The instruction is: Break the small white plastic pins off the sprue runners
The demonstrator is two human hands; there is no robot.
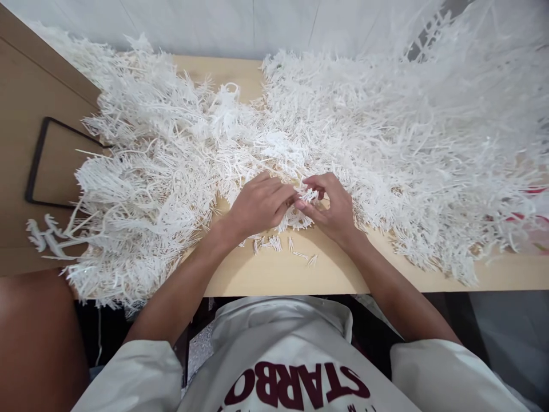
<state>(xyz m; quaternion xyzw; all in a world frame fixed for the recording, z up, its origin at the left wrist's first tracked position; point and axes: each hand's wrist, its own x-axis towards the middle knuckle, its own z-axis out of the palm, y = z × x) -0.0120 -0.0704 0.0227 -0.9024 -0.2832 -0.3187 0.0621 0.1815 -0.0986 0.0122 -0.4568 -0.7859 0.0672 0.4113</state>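
Both hands meet over the middle of a wooden table. My right hand point(330, 205) pinches a small white branched sprig point(307, 195) between thumb and fingers. From the other side, my left hand point(265, 201) has its fingers curled in at the sprig's near end; its fingertips are partly hidden, so what they grip is hard to see. Around and beyond the hands lies a great heap of similar white plastic-looking sprigs point(171, 166). Several short white pieces point(274, 243) lie loose on the table just in front of my left hand.
A second thick mass of white sprigs point(407, 131) covers the right side of the table point(283, 274). At the left stands a brown panel point(51, 91) with a black handle-like frame point(40, 160). A pale wall point(283, 23) rises behind. Another person's bare limb point(38, 337) shows at lower left.
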